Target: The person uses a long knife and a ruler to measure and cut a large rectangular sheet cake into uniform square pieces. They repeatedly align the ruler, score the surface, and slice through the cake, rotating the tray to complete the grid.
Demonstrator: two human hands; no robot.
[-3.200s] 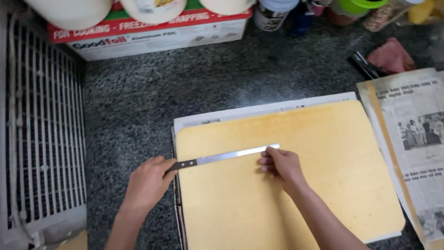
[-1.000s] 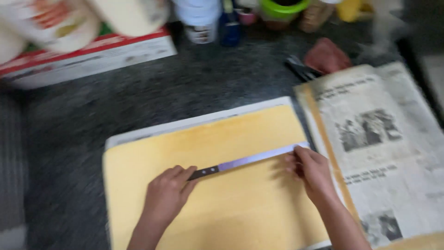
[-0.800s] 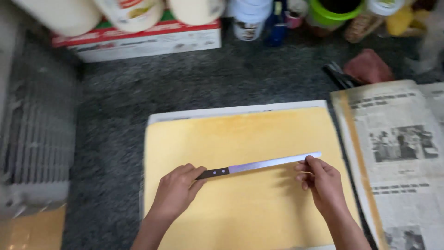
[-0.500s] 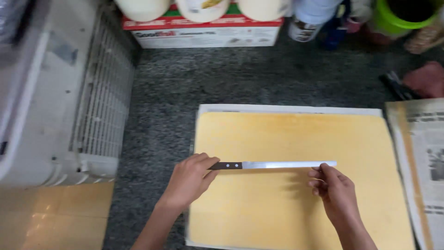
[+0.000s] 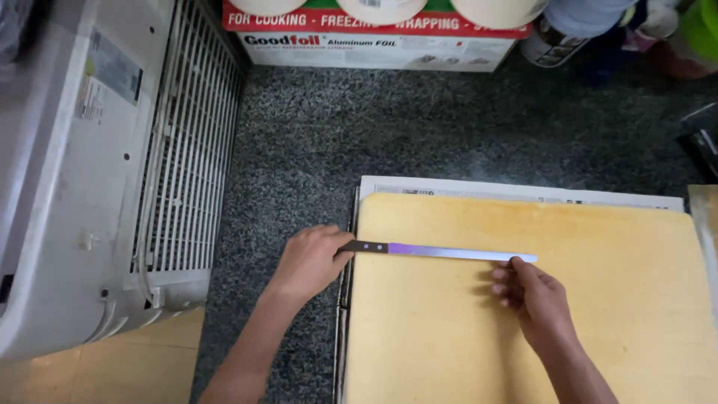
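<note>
1. A large yellow slab (image 5: 568, 314) with a smooth, matt top lies flat on a tray lined with white paper (image 5: 516, 188), whose edge shows along the slab's far side
2. The tray rests on a dark speckled stone bench (image 5: 374, 127)
3. A long knife (image 5: 441, 252) with a narrow straight blade and a dark handle lies across the near-left part of the slab, running left to right, with the blade flat or nearly flat against the surface; whether its edge bites into the slab cannot be told
4. The left hand (image 5: 310, 258) is clenched around the knife handle, just off the slab's left edge and above the tray rim
5. The right hand (image 5: 535, 299) rests on the slab with fingers loosely curled; its fingertips touch the blade at the far tip and grip nothing else
6. Both forearms enter from the bottom of the view, the right one lying over the slab
7. A white appliance with a ribbed grille (image 5: 112, 172) stands to the left of the bench, well apart from the tray
8. A long red-and-white carton (image 5: 374, 34) lies along the back of the bench, with pale round containers stacked on it
9. Jars and bottles (image 5: 576, 30) crowd the back right corner, blurred
</note>
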